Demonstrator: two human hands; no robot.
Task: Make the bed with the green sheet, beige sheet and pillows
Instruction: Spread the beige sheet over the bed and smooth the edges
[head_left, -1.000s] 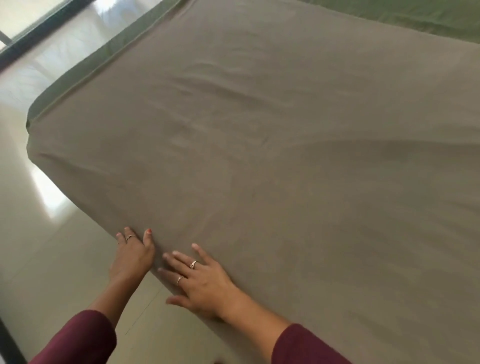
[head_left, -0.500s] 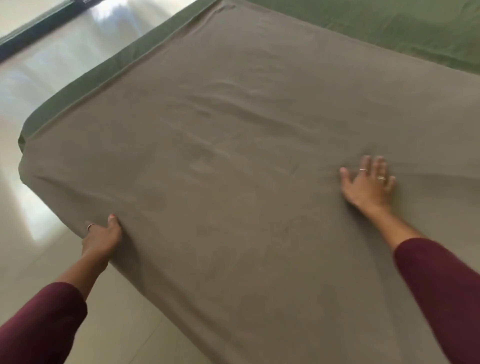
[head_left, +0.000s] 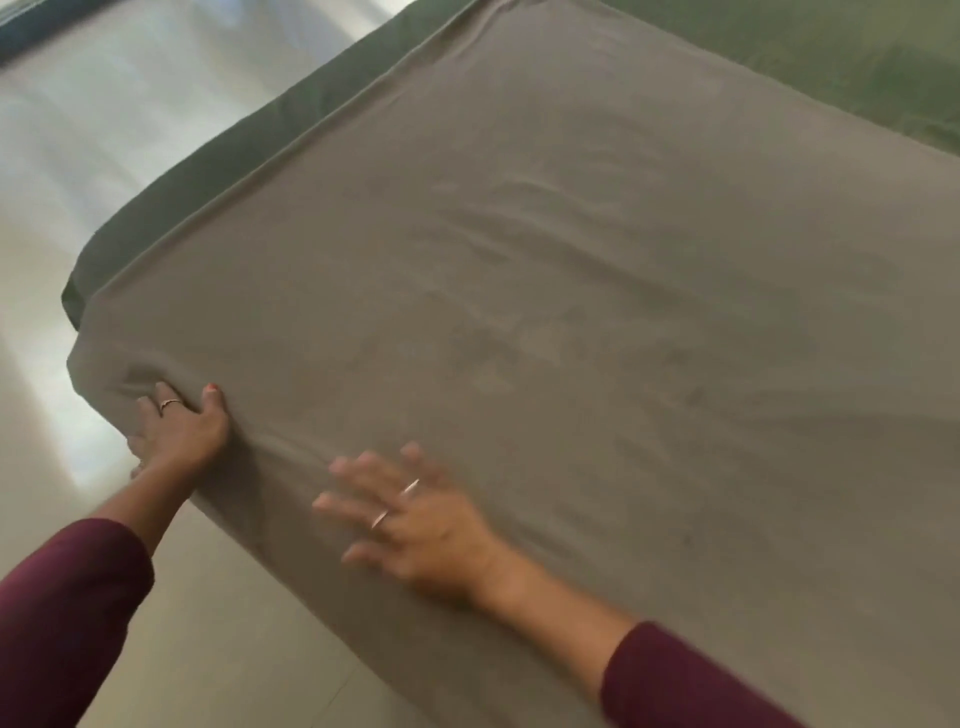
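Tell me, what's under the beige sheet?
A green sheet peeks out beyond the beige sheet along the far edges. Whatever lies beneath the middle is covered, so it cannot be seen.

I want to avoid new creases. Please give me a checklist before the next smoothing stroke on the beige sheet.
1. Left hand holds the near corner: ok.
2. Right hand flat and open on the beige sheet: ok, though blurred.
3. Middle of the sheet smooth: not ok, ripples remain.
4. Fabric by the left hand smooth: not ok, bunched.
5. Green sheet covered along the far side: not ok, a strip shows.
6. Pillows ready: cannot tell, none in view.
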